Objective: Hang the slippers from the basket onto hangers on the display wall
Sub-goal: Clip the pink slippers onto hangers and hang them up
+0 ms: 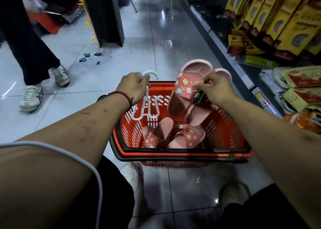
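Left hand (133, 88) is curled round a hanger (148, 111); slippers (182, 98) are pinched by the right hand (216, 89), basket (173, 153) below its fingers.

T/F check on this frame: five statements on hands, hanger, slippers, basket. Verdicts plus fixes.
1. The left hand grips a white hanger. True.
2. The right hand is empty. False: it holds a pair of pink slippers.
3. In the red basket lie other slippers. True.
4. The basket sits on a shelf. False: it stands on the tiled floor.
5. The held pair hangs on the hanger. False: the two are apart.
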Available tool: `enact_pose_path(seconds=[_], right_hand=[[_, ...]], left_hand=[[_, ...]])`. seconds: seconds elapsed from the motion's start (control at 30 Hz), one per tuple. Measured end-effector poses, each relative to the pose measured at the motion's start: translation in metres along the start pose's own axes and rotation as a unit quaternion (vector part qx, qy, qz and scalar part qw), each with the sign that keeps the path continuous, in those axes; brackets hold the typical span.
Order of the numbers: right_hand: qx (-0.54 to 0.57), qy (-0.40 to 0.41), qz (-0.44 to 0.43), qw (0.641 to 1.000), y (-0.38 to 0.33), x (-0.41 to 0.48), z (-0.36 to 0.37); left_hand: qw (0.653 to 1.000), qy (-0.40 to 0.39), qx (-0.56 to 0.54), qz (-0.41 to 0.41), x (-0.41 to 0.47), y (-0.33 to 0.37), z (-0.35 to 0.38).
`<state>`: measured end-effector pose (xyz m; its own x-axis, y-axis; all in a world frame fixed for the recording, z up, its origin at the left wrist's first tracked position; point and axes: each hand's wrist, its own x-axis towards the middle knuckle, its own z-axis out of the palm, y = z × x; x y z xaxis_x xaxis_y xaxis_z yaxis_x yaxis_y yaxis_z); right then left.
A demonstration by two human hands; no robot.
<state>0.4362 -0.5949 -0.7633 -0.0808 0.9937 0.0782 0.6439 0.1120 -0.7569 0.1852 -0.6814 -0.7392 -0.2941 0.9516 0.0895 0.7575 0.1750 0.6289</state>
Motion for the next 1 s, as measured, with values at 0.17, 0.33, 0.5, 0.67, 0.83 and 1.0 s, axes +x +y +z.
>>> enact_pose_path(seconds=[0.17,0.33,0.5,0.67,0.83,1.0], right_hand=[[0.012,-0.051,-0.006,0.999,-0.008,0.002,-0.005],[0.016,-0.090,-0.011,0.996,-0.018,0.002,-0.001],[-0.038,-0.115,-0.078,0.990,-0.025,-0.001,0.001],[0.087,-0.110,0.006,0.990,-0.019,-0.002,-0.008],[0.075,-0.118,0.065,0.988,-0.014,0.006,-0.028],[0.054,-0.105,0.115,0.986,-0.012,0.010,-0.039]], left_hand=[[0.992,-0.051,0.016,0.111,-0.004,0.026,0.013],[0.965,-0.134,0.017,0.225,-0.012,0.054,0.037],[0.949,-0.209,0.113,0.209,-0.003,0.058,0.054],[0.945,-0.190,0.196,0.179,0.009,0.050,0.050],[0.956,-0.117,0.230,0.138,0.020,0.025,0.032],[0.964,-0.048,0.233,0.116,0.023,0.007,0.012]])
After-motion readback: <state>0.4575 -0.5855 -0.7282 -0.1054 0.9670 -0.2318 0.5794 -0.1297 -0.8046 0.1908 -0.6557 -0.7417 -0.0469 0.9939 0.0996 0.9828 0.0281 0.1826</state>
